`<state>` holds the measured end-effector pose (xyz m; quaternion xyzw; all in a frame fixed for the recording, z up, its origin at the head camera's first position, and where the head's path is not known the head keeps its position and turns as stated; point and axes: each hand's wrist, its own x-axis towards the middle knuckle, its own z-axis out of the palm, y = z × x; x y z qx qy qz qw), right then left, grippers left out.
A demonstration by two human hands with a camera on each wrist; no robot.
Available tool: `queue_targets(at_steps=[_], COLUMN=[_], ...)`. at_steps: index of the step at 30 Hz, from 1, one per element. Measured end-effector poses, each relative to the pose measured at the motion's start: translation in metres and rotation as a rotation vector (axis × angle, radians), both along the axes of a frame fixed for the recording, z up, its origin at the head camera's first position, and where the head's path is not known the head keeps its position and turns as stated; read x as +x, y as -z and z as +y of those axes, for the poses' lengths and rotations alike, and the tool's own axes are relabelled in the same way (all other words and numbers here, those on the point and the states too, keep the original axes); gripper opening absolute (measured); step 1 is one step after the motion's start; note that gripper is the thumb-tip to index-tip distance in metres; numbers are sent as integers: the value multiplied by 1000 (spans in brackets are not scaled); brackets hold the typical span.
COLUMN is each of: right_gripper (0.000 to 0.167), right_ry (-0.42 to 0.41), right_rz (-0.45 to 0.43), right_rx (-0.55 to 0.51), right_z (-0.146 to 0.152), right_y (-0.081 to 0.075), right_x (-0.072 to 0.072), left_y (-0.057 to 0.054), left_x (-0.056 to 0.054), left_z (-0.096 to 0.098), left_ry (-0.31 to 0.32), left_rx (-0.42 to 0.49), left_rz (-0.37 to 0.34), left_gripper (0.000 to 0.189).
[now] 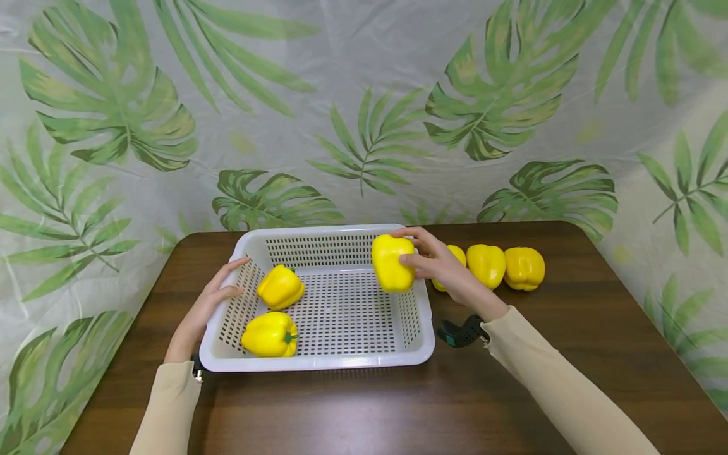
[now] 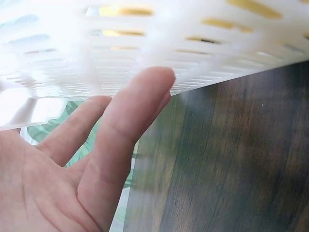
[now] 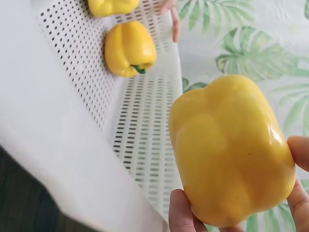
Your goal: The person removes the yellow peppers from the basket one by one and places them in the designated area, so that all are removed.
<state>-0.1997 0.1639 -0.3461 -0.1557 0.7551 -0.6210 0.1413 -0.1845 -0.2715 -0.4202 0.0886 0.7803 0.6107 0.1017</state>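
My right hand (image 1: 429, 256) grips a yellow bell pepper (image 1: 392, 263), held up above the right end of a white plastic basket (image 1: 315, 362). In the right wrist view its fingertips (image 3: 181, 212) and thumb are around the sides of that pepper (image 3: 231, 150). Two more yellow bell peppers, a rear one (image 1: 281, 286) and a front one (image 1: 270, 335), lie inside the basket at its left end. My left hand (image 1: 207, 303) holds the basket's left side, with fingers over the rim; the left wrist view shows other fingers (image 2: 116, 121) against the outside of the slotted wall (image 2: 145, 53).
To the right of the basket, several yellow bell peppers (image 1: 486, 265) stand in a row on the dark wooden table (image 1: 569, 354); my right hand partly hides the nearest. Behind the table hangs a leaf-patterned cloth (image 1: 364, 57).
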Motion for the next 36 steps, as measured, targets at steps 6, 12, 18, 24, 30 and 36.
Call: queue_targets(at_steps=[6, 12, 18, 24, 30, 36], right_gripper=[46, 47, 46, 43, 40, 40], right_ry=[49, 77, 88, 105, 124, 142], right_rz=[13, -2, 4, 7, 4, 5], right_rx=[25, 21, 0, -17, -13, -7], right_z=[11, 24, 36, 48, 59, 69], right_y=[5, 6, 7, 11, 17, 21], right_x=[1, 3, 6, 8, 10, 13], left_y=[1, 1, 1, 1, 1, 1], left_x=[0, 1, 0, 1, 0, 0], left_z=[0, 0, 0, 0, 0, 1], left_ry=[5, 8, 7, 1, 0, 3], left_rx=[7, 15, 17, 5, 5, 7], left_rz=[8, 15, 11, 13, 15, 8], left_gripper=[57, 57, 56, 56, 56, 55])
